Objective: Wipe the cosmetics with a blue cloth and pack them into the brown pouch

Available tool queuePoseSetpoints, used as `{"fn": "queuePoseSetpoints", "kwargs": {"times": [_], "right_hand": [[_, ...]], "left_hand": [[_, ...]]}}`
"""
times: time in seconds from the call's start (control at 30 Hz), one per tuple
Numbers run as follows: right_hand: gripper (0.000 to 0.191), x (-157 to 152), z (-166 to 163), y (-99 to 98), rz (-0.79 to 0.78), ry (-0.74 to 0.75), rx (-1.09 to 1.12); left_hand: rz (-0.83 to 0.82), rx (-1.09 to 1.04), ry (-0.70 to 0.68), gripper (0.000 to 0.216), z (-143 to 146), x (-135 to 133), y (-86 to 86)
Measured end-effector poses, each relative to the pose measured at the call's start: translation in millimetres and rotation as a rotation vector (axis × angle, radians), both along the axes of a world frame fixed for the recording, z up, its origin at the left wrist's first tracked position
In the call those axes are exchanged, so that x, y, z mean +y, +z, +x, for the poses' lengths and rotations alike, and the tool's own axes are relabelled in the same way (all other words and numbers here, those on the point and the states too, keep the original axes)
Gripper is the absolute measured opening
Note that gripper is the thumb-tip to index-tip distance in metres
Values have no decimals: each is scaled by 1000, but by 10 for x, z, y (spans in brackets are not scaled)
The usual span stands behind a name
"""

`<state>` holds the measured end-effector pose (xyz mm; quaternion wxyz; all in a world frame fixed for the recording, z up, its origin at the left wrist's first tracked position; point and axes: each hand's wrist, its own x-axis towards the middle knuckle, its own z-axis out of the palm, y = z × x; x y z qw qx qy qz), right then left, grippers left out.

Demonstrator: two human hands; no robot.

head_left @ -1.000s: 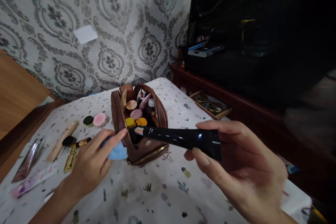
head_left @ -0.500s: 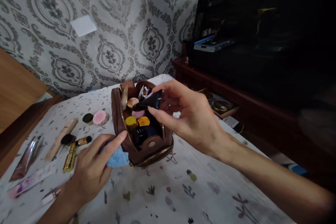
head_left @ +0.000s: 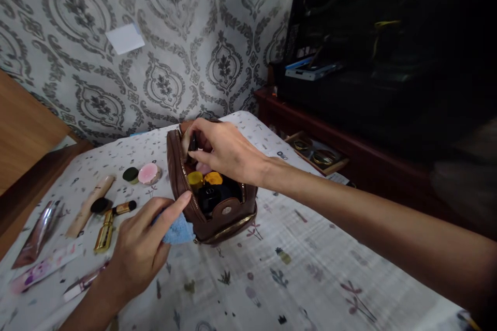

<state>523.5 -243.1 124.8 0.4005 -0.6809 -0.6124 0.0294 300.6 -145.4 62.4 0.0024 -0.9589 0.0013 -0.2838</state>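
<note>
A brown leather makeup bag (head_left: pixel 176 168) stands unzipped on the patterned cloth. My right hand (head_left: pixel 227 151) reaches into its back left part, thumb and fingers pinching a black tube (head_left: pixel 193 141), most of which they hide. My left hand (head_left: pixel 142 238) holds a blue cloth (head_left: pixel 180 231) against the bag's near left side, with its index finger stretched to the zipped edge. Inside the bag lie a yellow-lidded jar (head_left: pixel 195 180), an orange-yellow lid (head_left: pixel 213 178), a pink item (head_left: pixel 203 168) and a black case (head_left: pixel 209 197).
Left of the bag lie a pink round jar (head_left: pixel 149 173), a dark green lid (head_left: pixel 130 175), a beige tube (head_left: pixel 91 206), a gold lipstick (head_left: pixel 104 232), a black-and-gold cap (head_left: pixel 124 207) and several more tubes. A dark red cabinet (head_left: pixel 303 121) with a wooden tray (head_left: pixel 337 164) stands right.
My right hand has moved left and down into the bag with the black tube, which was above the opening before. My left hand stays at the bag with the blue cloth.
</note>
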Motion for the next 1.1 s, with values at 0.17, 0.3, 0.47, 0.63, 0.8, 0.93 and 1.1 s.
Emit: {"fn": "queuePoseSetpoints", "kwargs": {"times": [0.17, 0.3, 0.47, 0.63, 0.8, 0.93, 1.1], "right_hand": [[17, 159, 14, -23, -63, 13, -92], [18, 272, 30, -46, -127, 16, -138], [25, 433, 36, -118, -220, 3, -179], [22, 537, -2, -160, -302, 5, -165], [25, 571, -17, -151, -355, 8, -107], [29, 595, -1, -180, -353, 43, -60], [30, 597, -17, -181, -392, 46, -21]], "left_hand": [[3, -6, 1, 60, -2, -13, 3], [0, -8, -8, 61, 6, -14, 5], [0, -12, -37, 64, 12, -11, 19], [-14, -1, -29, 64, 3, -6, -1], [-23, -7, -41, 64, 3, 0, -19], [-39, 0, -39, 63, 7, -2, -23], [-30, 0, -31, 64, 18, -29, 8]]}}
